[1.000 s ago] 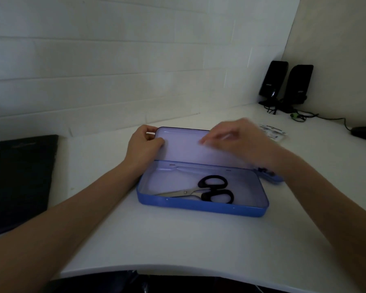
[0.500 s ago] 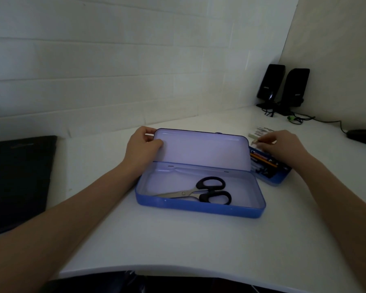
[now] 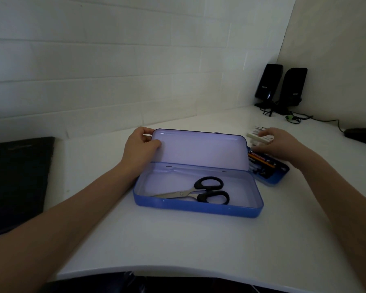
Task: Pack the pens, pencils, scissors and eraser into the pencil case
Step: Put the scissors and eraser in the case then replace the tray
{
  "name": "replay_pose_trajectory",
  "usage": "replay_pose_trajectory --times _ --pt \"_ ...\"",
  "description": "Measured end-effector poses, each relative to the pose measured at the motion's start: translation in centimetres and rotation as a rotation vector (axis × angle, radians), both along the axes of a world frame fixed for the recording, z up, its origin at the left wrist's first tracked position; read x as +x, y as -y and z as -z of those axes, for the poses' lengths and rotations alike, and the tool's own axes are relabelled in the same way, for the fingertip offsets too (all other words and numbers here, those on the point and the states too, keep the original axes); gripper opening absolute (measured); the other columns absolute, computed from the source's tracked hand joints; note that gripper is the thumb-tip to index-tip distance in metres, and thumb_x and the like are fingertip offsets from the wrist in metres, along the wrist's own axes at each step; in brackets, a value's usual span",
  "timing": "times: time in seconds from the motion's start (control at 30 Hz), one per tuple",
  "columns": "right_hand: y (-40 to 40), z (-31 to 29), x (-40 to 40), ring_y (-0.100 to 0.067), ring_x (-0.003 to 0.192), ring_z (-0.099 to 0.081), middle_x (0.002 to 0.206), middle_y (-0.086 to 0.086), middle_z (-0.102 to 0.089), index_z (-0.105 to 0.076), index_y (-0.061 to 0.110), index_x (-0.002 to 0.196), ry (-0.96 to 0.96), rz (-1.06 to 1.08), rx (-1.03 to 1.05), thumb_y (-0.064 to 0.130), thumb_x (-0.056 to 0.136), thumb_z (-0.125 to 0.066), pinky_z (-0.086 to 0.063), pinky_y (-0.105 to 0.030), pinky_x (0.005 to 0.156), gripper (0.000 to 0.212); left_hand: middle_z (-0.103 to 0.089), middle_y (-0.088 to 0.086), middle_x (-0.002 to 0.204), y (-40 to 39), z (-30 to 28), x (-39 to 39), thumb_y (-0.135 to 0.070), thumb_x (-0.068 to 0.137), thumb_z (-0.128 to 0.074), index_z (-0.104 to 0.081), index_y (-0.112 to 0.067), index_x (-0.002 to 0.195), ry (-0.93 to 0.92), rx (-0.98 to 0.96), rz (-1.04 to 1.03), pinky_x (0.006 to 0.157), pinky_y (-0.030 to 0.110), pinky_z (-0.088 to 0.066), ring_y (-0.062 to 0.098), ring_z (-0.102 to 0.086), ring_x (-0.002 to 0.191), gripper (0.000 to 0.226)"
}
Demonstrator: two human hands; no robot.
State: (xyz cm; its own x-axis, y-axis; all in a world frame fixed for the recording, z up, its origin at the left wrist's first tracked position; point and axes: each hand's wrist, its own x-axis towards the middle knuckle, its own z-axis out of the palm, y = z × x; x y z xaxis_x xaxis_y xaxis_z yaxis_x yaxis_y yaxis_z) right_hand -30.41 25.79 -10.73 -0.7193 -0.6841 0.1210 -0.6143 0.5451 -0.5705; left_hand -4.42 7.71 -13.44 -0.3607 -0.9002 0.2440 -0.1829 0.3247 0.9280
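Dim white desk (image 3: 178,240) in a white brick wall (image 3: 114,60) corner

We see a blue pencil case (image 3: 199,209) with pale lilac inside, black-handled scissors (image 3: 201,192), an off-white eraser (image 3: 259,138), black speakers (image 3: 280,87), white desk (image 3: 178,240).

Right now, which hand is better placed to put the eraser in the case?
Right hand: it touches the eraser. Left hand holds the lid open.
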Motion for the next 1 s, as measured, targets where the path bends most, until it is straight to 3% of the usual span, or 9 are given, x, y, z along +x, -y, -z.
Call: replay_pose_trajectory --times 0.17,0.23,0.33,0.43,0.63,0.73,0.8,0.87,1.0 --pt "-0.2 -0.5 0.4 -0.029 0.111 -0.052 0.132 -0.016 -0.053 -0.06 0.001 0.116 0.114 0.026 0.011 0.024 0.073 -0.079 -0.042 -0.035 0.091 0.053 -0.061 0.008 0.094 -0.1 -0.1 0.0 -0.006 0.081 -0.06 -0.055 -0.015 0.099 0.008 -0.005 0.0 0.061 0.022 -0.04 0.017 -0.055 0.075 0.02" --pt "-0.2 -0.9 0.8 -0.028 0.092 -0.057 0.117 -0.02 -0.061 -0.066 -0.003 0.105 0.16 0.021 0.02 0.022 0.074 -0.078 -0.047 -0.037 0.084 0.041 -0.061 0.007 0.093 -0.1 -0.1 0.0 -0.006 0.081 -0.06 -0.055 -0.015 0.098 0.005 -0.006 0.003 0.061 0.022 -0.041 0.016 -0.055 0.074 0.02" --pt "-0.1 -1.2 1.3 -0.017 0.057 -0.048 0.071 -0.013 -0.058 -0.062 0.001 0.076 0.176 0.036 0.074 0.02 0.077 -0.075 -0.038 -0.026 0.048 0.024 -0.061 0.006 0.091 0.0 0.0 0.0 -0.004 0.082 -0.059 -0.054 -0.015 0.098 0.003 -0.007 0.02 0.062 0.021 -0.041 0.009 -0.054 0.07 0.02" --pt "0.2 -1.2 1.3 -0.015 0.051 -0.045 0.061 -0.006 -0.048 -0.045 0.009 0.061 0.161 0.069 0.106 0.024 0.079 -0.072 -0.031 -0.025 0.044 0.036 -0.06 0.008 0.096 0.1 0.1 0.1 -0.003 0.083 -0.06 -0.052 -0.014 0.098 -0.007 -0.006 0.026 0.064 0.022 -0.042 0.015 -0.056 0.074 0.02" --pt "0.5 -0.8 1.5 -0.015 0.054 -0.047 0.063 -0.007 -0.052 -0.048 0.006 0.067 0.118 0.059 0.152 0.032 0.082 -0.068 -0.031 -0.026 0.047 0.037 -0.06 0.01 0.099 0.3 0.2 0.0 -0.004 0.083 -0.059 -0.052 -0.014 0.099 -0.001 -0.007 0.015 0.067 0.023 -0.042 0.023 -0.057 0.086 0.02" --pt "0.6 -0.9 1.5 -0.019 0.061 -0.052 0.074 -0.014 -0.062 -0.065 -0.003 0.087 0.059 -0.017 0.157 0.028 0.085 -0.064 -0.04 -0.025 0.058 0.031 -0.06 0.01 0.098 0.3 0.1 0.0 -0.003 0.083 -0.06 -0.052 -0.013 0.099 -0.002 -0.011 0.015 0.064 0.021 -0.042 0.019 -0.057 0.077 0.02" --pt "0.1 -1.3 0.9 -0.021 0.068 -0.053 0.085 -0.013 -0.062 -0.067 0.005 0.106 0.074 -0.099 0.175 0.012 0.09 -0.056 -0.04 -0.026 0.06 0.021 -0.06 0.01 0.096 0.2 0.1 0.0 -0.002 0.083 -0.06 -0.052 -0.013 0.099 -0.004 -0.015 0.017 0.062 0.019 -0.041 0.011 -0.054 0.07 0.021" --pt "-0.9 -2.0 0.2 -0.022 0.076 -0.05 0.094 -0.007 -0.059 -0.061 0.023 0.12 0.156 -0.187 0.267 -0.005 0.088 -0.043 -0.04 -0.027 0.062 0.046 -0.059 0.008 0.092 0.1 0.1 -0.1 -0.002 0.083 -0.06 -0.053 -0.013 0.098 -0.007 -0.016 0.016 0.061 0.018 -0.04 0.009 -0.053 0.069 0.02" --pt "-2.3 -2.7 0.0 -0.016 0.085 -0.051 0.103 0.002 -0.054 -0.046 0.04 0.131 0.167 -0.307 0.42 0.001 0.089 -0.05 -0.043 -0.023 0.07 0.057 -0.059 0.008 0.092 0.1 0.1 0.0 -0.003 0.083 -0.06 -0.053 -0.013 0.098 -0.007 -0.012 0.015 0.063 0.02 -0.041 0.011 -0.054 0.071 0.02"
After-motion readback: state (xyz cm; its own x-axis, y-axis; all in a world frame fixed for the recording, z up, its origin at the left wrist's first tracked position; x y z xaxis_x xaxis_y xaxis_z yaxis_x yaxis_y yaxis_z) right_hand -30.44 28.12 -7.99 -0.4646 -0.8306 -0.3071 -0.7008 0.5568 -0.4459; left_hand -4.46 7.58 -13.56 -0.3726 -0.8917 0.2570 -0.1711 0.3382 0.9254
